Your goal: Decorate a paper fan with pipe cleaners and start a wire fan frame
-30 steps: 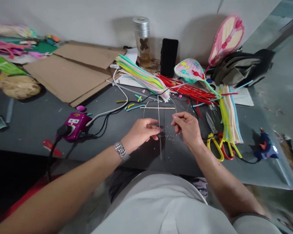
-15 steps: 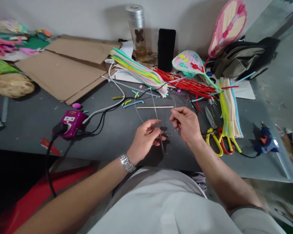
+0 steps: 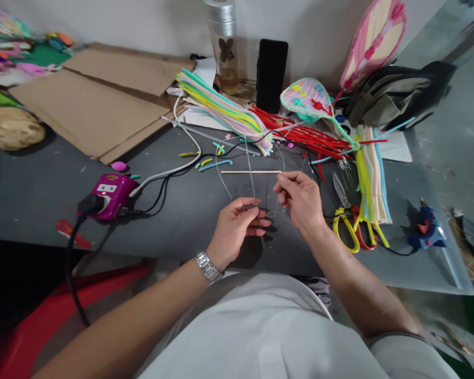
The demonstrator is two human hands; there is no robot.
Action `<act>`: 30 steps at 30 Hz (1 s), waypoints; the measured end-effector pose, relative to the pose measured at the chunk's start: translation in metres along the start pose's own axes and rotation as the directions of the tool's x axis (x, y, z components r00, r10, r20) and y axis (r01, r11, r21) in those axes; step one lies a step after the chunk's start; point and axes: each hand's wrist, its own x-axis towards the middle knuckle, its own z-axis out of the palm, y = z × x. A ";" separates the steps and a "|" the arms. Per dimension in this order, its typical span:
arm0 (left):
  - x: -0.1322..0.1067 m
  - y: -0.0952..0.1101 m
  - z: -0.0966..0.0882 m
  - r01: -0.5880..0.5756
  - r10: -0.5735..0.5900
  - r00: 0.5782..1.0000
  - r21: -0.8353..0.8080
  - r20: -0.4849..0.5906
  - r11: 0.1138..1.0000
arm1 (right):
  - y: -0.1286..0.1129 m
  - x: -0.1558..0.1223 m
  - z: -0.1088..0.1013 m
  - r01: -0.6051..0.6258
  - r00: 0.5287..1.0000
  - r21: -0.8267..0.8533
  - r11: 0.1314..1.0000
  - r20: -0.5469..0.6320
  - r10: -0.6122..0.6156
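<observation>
My left hand (image 3: 237, 226), with a metal watch at the wrist, pinches the lower end of a thin wire frame (image 3: 249, 158) between thumb and forefinger; its other fingers are spread. The frame is a faint rounded loop with a straight wire up the middle. A thin pale stick (image 3: 237, 172) lies across that wire. My right hand (image 3: 299, 197) is closed, thumb against forefinger, at the right side of the loop, where the wire runs into its fingertips. Exactly what lies between those fingertips is mostly hidden.
Pipe cleaner bundles (image 3: 229, 113) and red ones (image 3: 304, 134) lie behind. Scissors (image 3: 345, 226), a blue glue gun (image 3: 428, 226) and a fan-shaped craft (image 3: 308, 100) are right. Left are a purple power socket (image 3: 112, 195) and cardboard (image 3: 98, 100); a bottle (image 3: 226, 52) and phone (image 3: 272, 73) stand behind.
The fingers of my left hand have spread a little more while its pinch stays on the wire. My right hand has barely moved. The view has shifted slightly.
</observation>
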 end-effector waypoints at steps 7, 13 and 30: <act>-0.005 -0.003 0.004 -0.059 0.056 0.997 -0.066 -0.052 0.996 | -0.002 -0.003 0.003 0.025 1.000 0.018 1.000 0.013 -0.025; -0.005 -0.009 0.002 -0.118 0.109 0.990 -0.106 -0.090 0.987 | -0.002 -0.005 0.005 0.036 0.999 0.068 0.997 0.012 -0.037; -0.004 -0.015 0.005 -0.219 0.216 0.969 -0.013 -0.122 0.976 | 0.003 -0.002 0.007 0.060 0.998 0.065 0.996 -0.011 -0.059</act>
